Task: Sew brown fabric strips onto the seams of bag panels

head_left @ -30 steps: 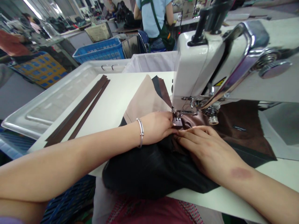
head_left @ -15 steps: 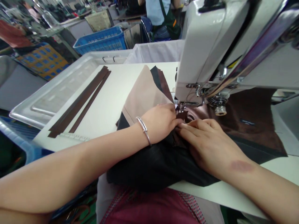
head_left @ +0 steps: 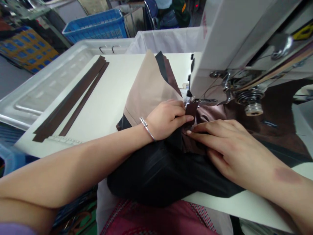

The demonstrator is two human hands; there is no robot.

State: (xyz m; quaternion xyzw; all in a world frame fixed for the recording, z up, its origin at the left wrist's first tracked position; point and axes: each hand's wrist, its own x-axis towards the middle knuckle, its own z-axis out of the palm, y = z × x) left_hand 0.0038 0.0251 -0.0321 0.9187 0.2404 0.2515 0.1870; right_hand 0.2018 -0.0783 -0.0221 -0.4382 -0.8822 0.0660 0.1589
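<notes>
A small dark brown strip lies at the needle area of a sewing machine, over shiny brown fabric. My left hand, with a silver bangle at the wrist, is closed on the strip, thumb across its near part. Just right of it, my right hand has its fingers together on the brown fabric, tips at a fold below the strip. Beneath both hands spreads a black cloth, hanging over the table's front edge. A beige panel stands up behind my left hand. The needle tip is hard to make out.
Several long brown strips lie on the white tabletop at left, beside a clear ruler. A translucent tray borders the table. Blue crates stand beyond, and a seated person is partly visible behind.
My view has moved closer and tilted down. My right hand has drawn slightly away from my left, and more of the dark brown strip shows between them.
</notes>
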